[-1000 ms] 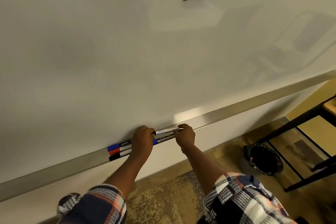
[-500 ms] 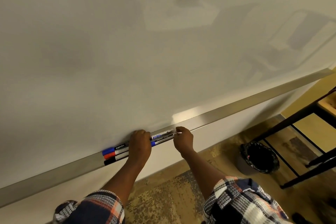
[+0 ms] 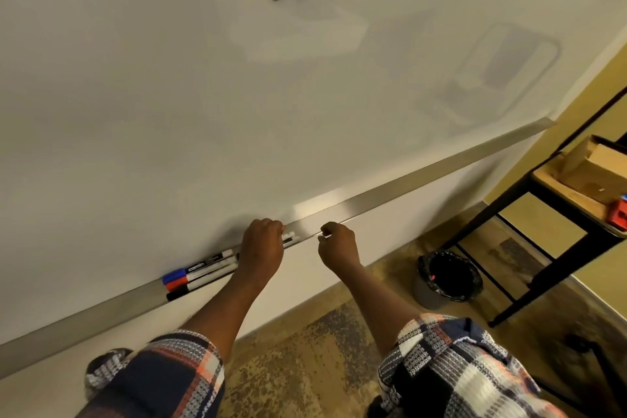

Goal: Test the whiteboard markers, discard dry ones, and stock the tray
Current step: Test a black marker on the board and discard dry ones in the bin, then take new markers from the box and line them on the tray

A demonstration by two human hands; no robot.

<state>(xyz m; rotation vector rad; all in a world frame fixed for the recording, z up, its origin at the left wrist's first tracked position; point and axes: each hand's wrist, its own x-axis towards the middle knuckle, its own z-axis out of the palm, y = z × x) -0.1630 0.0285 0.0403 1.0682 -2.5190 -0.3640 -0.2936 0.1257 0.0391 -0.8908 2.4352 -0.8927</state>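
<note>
The left hand [image 3: 263, 248] lay curled over the middle of the whiteboard markers [image 3: 203, 273], hiding their barrels, so whether it clasped them or merely rested there could not be told. The right hand [image 3: 339, 244] hung clenched just beside the tray [image 3: 407, 187], thumb meeting forefinger, with nothing seen in it. The markers lay side by side in the tray at the whiteboard's [image 3: 169, 78] foot, white-barrelled, with blue, red and black caps to the left and blurred ends showing right of the knuckles. The steel tray ran bare to its right end. A black-lined bin [image 3: 448, 278] stood on the floor near a black-framed table [image 3: 543, 214].
</note>
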